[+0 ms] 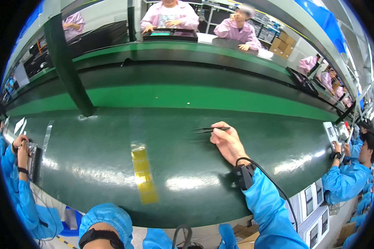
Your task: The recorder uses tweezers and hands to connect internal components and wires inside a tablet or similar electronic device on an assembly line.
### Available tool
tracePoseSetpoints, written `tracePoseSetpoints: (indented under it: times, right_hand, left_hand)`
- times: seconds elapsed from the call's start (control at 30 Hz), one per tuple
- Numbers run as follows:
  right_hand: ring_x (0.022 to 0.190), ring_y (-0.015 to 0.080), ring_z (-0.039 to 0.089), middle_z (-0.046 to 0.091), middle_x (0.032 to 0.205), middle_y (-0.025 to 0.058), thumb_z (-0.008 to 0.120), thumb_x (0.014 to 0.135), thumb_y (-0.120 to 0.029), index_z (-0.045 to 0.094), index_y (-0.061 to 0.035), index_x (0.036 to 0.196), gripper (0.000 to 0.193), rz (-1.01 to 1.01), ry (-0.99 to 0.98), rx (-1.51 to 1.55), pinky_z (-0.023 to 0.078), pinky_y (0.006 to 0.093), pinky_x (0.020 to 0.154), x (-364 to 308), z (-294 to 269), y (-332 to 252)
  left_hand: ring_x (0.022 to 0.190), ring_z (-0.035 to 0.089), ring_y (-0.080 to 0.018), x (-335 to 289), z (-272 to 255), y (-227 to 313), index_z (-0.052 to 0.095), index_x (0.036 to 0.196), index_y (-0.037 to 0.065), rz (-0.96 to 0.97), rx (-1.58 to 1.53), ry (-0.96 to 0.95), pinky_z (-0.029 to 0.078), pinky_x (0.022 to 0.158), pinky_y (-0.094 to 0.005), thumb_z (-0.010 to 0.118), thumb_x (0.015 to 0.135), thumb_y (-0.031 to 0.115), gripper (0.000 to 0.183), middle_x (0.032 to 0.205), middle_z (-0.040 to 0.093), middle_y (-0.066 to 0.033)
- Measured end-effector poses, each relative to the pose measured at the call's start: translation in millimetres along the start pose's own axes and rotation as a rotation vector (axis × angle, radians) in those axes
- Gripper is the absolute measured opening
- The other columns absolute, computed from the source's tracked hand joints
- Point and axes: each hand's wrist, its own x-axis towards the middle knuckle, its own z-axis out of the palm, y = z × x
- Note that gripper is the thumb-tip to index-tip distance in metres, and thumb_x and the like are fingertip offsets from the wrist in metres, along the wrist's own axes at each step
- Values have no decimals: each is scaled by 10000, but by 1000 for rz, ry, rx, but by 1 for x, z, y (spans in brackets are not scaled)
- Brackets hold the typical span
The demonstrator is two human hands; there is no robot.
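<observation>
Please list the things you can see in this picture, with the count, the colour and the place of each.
Table: 1, dark green, across the middle
Tweezers: 1, black, in the right hand
Patterned strip: 1, yellow, on table, left of centre
Clear tape: 1, transparent, on table, far left
Post: 1, dark green, upper left
Flat frames: at least 2, black, top and upper right
Cardboard boxes: several, brown, upper right
Co-workers: several, pink clothes beyond, blue at both sides
Wrist device: 1, black, right of centre
Cable: 1, black, lower right
Right hand: 1, bare, right of centre
Sleeves: 2, blue, lower edge; left hand not visible
</observation>
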Motion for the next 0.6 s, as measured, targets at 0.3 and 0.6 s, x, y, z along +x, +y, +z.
tracePoseSetpoints:
  times: [0.3, 0.6]
  right_hand:
    - [669, 107, 508, 542, 750, -21, 555, 996, -307, 585, -70, 976, 239, 60, -60, 35, 409, 257, 659, 14, 1, 19]
    - [703, 105, 518, 536, 770, -15, 536, 1001, -313, 582, -78, 1000, 239, 83, -70, -51, 402, 251, 689, 11, 0, 13]
  left_hand:
    - [624, 561, -178, -7, -7, -14, 541, 736, 124, -42, 11, -27, 415, 524, -301, 536, 929, 219, 215, 682, 515, -18]
    - [630, 564, -183, -8, -4, -18, 543, 743, 121, -32, -16, -33, 419, 528, -304, 534, 932, 225, 217, 687, 519, -21]
